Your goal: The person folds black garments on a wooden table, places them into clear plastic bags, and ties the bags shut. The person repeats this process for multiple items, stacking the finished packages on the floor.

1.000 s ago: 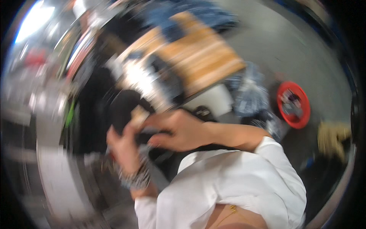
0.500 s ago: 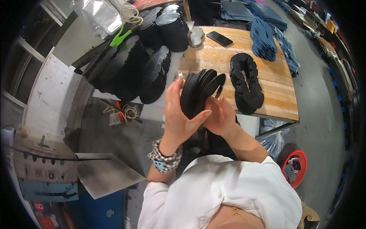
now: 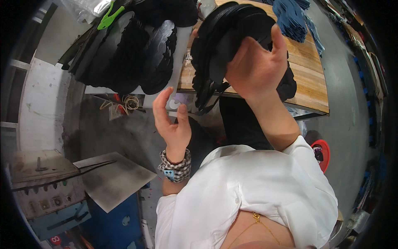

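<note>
A fanned stack of thin black cut pieces (image 3: pixel 215 54) with rounded edges is raised above the near side of the wooden table (image 3: pixel 309 74). My right hand (image 3: pixel 259 68) grips it from the right, thumb pointing up; its fingers are mostly hidden by the pieces. A narrow strip hangs from the stack's lower end. Lower left of it, my left hand (image 3: pixel 172 122) is held in the air, apart from the stack, its fingers curved and parted with nothing in them. Behind my right hand, another black pile (image 3: pixel 288 87) shows in part on the table.
Several stacks of black pieces (image 3: pixel 159 58) stand at the left, with a green clamp-like tool (image 3: pixel 110 17) on top. Blue-grey cut pieces (image 3: pixel 289 18) lie at the far right of the table. A red basin (image 3: pixel 325 155) is on the floor, and a control box (image 3: pixel 49 195) stands lower left.
The black stack has risen toward me and spread out, now in my right hand. My left hand has come off it, moving down and left. The view has shifted, and the phone is out of sight.
</note>
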The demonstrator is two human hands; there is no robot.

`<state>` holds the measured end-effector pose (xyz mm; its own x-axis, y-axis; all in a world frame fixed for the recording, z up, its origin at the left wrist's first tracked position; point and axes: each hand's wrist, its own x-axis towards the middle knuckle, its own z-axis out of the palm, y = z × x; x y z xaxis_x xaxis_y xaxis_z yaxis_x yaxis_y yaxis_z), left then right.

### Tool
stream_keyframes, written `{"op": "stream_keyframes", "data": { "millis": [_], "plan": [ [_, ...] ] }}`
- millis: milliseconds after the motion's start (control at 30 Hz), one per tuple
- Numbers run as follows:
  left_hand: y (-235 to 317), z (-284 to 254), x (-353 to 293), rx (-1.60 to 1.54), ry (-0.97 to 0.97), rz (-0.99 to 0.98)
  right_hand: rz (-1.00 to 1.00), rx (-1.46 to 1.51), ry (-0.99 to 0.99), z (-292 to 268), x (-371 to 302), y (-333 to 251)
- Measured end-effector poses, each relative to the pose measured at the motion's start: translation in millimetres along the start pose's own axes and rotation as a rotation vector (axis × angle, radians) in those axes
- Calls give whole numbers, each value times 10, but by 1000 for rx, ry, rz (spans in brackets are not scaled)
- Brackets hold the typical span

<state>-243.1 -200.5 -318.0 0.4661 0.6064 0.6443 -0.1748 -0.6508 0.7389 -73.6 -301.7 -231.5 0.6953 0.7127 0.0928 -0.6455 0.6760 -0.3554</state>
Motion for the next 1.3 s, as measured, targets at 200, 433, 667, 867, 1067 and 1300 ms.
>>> {"op": "stream_keyframes", "data": {
  "millis": [200,433,667,867,1067,1300],
  "plan": [
    [54,67,-21,73,-264,66,4,-57,4,251,-52,-46],
    [102,172,54,198,-56,242,122,102,-356,-43,52,-139],
    [242,83,21,96,-146,305,36,117,-347,-207,35,-36],
    [241,300,-63,337,-218,187,-37,49,-232,101,94,-72],
    [218,396,-39,-35,-271,-63,60,110,-162,174,-2,-71],
    [293,545,-11,195,-187,-7,-4,132,-83,131,-99,-41]
  ]
}}
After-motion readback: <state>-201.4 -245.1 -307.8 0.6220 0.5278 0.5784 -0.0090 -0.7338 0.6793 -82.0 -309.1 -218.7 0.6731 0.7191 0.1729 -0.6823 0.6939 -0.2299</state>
